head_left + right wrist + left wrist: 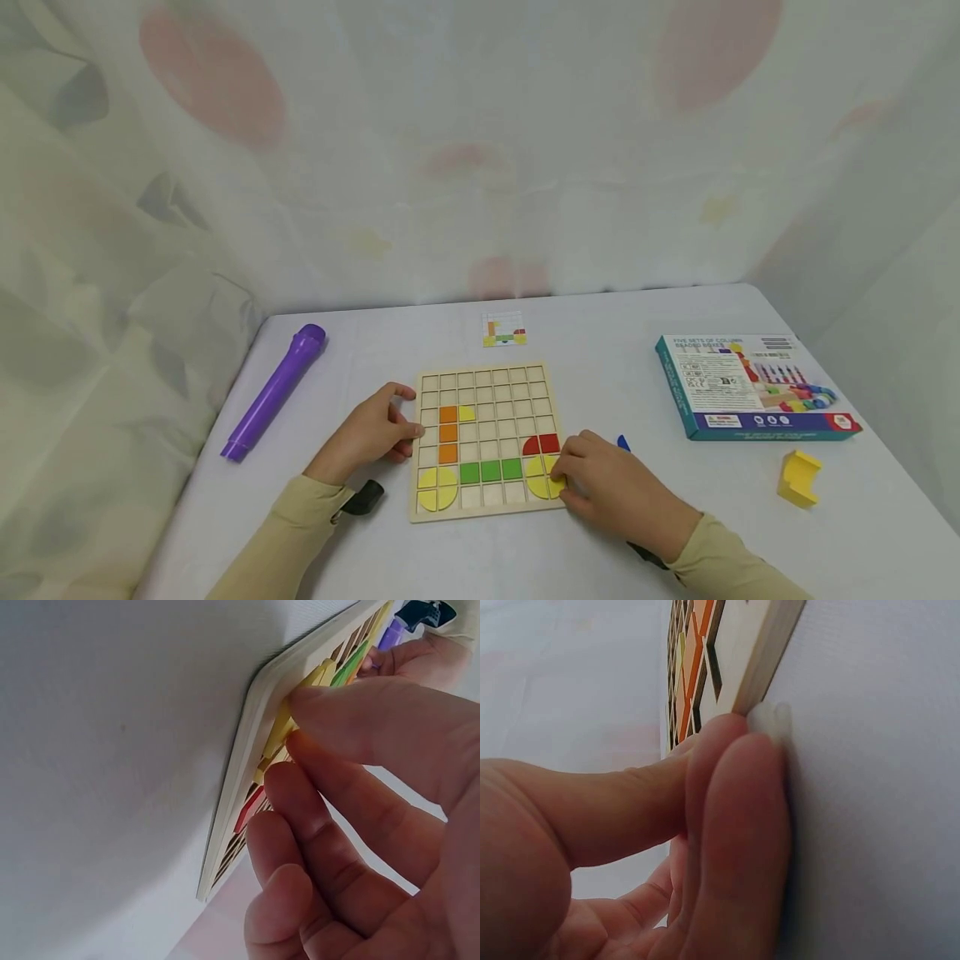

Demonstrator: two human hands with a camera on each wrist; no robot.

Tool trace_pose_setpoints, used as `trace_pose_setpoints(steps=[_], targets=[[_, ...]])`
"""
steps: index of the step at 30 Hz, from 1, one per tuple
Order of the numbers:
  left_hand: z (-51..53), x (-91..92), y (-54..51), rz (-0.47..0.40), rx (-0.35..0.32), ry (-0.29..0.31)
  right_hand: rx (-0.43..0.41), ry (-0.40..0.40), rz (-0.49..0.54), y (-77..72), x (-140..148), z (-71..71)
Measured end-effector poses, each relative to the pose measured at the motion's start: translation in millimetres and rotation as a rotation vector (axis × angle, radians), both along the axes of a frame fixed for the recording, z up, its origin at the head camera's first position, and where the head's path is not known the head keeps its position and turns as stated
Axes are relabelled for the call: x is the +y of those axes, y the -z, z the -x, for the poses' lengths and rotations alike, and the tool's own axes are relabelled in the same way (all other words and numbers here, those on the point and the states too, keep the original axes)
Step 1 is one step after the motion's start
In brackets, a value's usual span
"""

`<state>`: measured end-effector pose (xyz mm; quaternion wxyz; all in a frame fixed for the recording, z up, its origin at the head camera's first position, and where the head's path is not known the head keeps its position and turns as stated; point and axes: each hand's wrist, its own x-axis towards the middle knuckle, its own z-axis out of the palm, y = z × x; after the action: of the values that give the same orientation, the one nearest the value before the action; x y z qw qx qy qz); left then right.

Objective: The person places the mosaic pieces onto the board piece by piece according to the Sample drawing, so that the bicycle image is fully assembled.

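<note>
A wooden grid board [491, 505] lies on the table, with coloured pieces in its cells. My left hand [377, 427] holds the board's left edge, fingers against its side; the thumb tip is partly hidden in the left wrist view. At the lower right corner, my right hand [618, 487] pinches a yellow quarter-circle piece [279, 729] between thumb and index finger. Above it sit red pieces [549, 443]. Three green squares [491, 472] form a row, and three orange squares [447, 432] a column topped by a yellow piece [467, 413] to its right. Another yellow circle [437, 489] fills the lower left.
A small pattern card [505, 329] lies behind the board. To the left is a purple microphone-shaped tube [275, 392]. On the right stand a boxed toy set [757, 387] and a yellow notched block [799, 479]. A blue piece [623, 442] shows beside my right hand.
</note>
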<state>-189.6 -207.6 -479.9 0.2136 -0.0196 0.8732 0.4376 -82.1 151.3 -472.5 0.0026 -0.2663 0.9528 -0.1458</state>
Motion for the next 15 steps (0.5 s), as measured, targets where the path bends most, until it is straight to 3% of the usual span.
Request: trace_pose_setpoints(steps=[8,15], targets=[[0.5,-1.1,0.6,0.001,0.012,0.007,0.0,0.003,0.011,-3.3,2,2.1],[0.6,-1.4,1.2,-0.007,0.003,-0.001,-0.075,0.183,-0.01,-10.4,23,7.7]])
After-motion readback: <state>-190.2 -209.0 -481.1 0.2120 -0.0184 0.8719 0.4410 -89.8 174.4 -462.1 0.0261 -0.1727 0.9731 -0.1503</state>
